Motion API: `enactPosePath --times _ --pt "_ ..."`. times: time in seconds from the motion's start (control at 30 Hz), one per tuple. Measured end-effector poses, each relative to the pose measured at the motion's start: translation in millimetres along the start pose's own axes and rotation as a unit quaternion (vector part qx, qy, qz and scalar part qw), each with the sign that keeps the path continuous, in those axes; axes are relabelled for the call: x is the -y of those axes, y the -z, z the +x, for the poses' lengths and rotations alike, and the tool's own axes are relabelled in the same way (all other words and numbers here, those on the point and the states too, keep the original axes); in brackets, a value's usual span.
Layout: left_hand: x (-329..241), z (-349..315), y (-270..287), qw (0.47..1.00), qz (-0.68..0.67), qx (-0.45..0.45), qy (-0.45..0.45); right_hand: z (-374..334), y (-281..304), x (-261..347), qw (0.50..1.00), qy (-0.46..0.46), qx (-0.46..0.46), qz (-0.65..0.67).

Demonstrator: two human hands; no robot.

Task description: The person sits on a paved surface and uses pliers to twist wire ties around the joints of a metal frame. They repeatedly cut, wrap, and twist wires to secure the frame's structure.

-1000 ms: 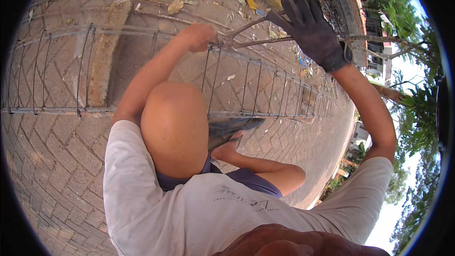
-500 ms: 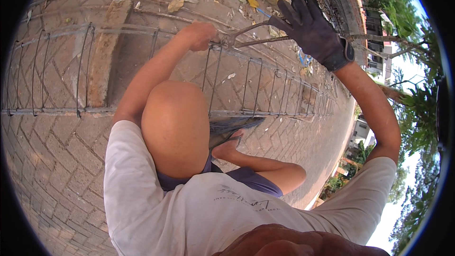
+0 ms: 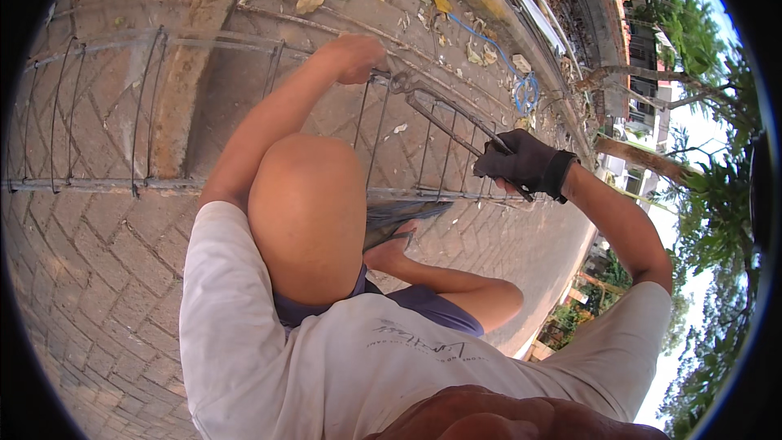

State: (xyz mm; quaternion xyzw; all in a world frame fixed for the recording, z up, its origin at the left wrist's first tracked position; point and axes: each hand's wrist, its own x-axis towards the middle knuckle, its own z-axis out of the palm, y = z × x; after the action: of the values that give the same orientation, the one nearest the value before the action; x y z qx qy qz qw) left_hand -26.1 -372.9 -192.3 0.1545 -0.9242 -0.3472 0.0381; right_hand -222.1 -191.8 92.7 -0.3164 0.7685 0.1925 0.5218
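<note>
My bare left hand is closed over the upper long bar of a rebar cage; the fingertips are partly hidden. Just right of it, the jaws of long-handled pincers meet the cage beside a thin stirrup; any wire between the jaws is too small to make out. My right hand, in a dark glove, wraps around both pincer handles near their ends. The handles slope down to the right, a narrow gap between them. The cage lies across the ground in front of my raised knee.
A rough plank lies crosswise under the cage at left. Dark wire strands lie by my foot. Beyond the cage are loose long rods, dry leaves, a blue cord and a curb. Trees rise at right.
My right hand has swung nearer and its spread fingers have closed around the handles. The pincer handles have turned downward and come closer together. My left hand stays near the same bar.
</note>
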Motion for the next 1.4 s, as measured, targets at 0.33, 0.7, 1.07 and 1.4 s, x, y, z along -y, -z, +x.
enactPosePath --times 0.33,0.7,1.07,1.4 --pt "0 4 5 0.998 -0.026 0.056 0.022 -12 -11 4 0.988 0.078 -0.083 -0.101" --pt "0 4 0 0.998 0.018 0.041 0.033 -11 41 47 0.482 0.216 -0.384 -0.757" --pt "-1 -5 3 1.000 -0.014 0.010 0.013 65 98 -22 0.861 0.191 -0.165 -0.442" --pt "-3 -3 8 1.000 -0.008 0.019 0.021 23 98 44 0.740 0.194 -0.224 -0.603"
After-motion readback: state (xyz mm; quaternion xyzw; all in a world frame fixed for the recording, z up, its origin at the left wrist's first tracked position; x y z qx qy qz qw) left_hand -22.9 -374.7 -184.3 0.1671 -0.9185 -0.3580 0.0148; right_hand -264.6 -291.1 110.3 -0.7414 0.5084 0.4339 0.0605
